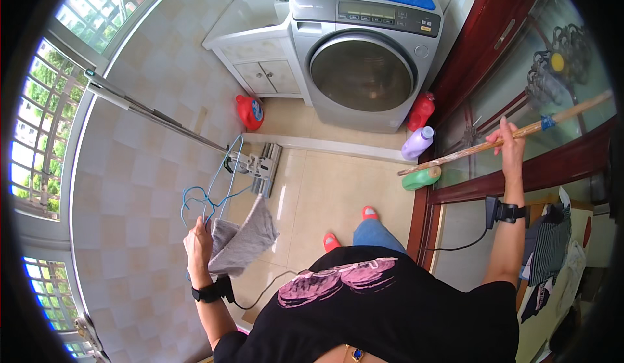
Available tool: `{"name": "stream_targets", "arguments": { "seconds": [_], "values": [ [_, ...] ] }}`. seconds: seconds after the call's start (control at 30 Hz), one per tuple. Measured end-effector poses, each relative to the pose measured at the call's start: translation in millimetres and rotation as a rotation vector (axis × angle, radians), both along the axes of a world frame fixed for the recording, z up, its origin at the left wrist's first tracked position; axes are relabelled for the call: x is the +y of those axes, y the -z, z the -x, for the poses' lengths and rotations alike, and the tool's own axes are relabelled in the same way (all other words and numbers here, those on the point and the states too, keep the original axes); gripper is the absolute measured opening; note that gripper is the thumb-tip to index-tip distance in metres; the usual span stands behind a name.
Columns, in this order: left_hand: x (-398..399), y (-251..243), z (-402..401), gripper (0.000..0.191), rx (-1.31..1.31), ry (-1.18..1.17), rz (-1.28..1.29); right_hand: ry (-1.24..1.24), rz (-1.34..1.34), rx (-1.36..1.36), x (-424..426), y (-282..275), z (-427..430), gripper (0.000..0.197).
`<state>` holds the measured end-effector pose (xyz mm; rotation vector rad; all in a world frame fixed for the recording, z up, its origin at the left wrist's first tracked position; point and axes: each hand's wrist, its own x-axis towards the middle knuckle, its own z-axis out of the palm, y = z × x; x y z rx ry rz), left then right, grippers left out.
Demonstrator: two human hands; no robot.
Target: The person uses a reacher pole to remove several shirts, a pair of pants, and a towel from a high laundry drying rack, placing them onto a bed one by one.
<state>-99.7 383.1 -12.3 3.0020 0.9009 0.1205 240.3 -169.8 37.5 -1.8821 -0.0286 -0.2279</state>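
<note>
My left hand is closed around several blue clothes hangers near the tiled wall on the left. A grey cloth hangs folded from one of them, just right of the hand. Out to the right, my right hand grips a long wooden pole. The pole slants, with its worn lower end above a green bottle and its upper end reaching toward the right rim. A strip of blue material is wrapped around the pole above my hand.
A front-loading washing machine stands ahead beside a white sink cabinet. A flat mop leans at the left wall. Detergent bottles, one red and one purple, stand near the low ledge. A dark red door frame borders the right.
</note>
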Motion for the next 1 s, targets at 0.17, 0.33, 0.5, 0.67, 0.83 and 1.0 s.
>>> {"name": "stream_targets", "arguments": {
  "seconds": [0.17,0.33,0.5,0.67,0.83,1.0],
  "values": [
    [-24.7,-7.8,-10.6,0.022,0.003,-0.057,-0.007,0.114,0.072,0.000,-24.3,19.7,-68.4,0.041],
    [-72.0,-18.9,-44.0,0.021,0.008,-0.248,0.134,0.186,0.099,0.129,-60.0,104.9,-162.0,0.046],
    [-116.3,-40.0,-90.4,0.020,0.026,-0.323,0.310,0.145,0.002,0.383,-97.3,190.4,-238.5,0.048],
    [-145.9,-52.1,-112.6,0.021,-0.017,-0.363,0.390,0.211,-0.192,0.759,-137.1,260.6,-304.3,0.063],
    [-170.9,-68.0,-132.6,0.021,0.066,-0.403,0.386,0.304,-0.100,0.838,-152.2,280.9,-362.8,0.079],
    [-186.6,-68.4,-149.0,0.020,0.169,-0.436,0.393,0.304,-0.108,0.582,-131.0,273.1,-390.8,0.058]
  ]
}}
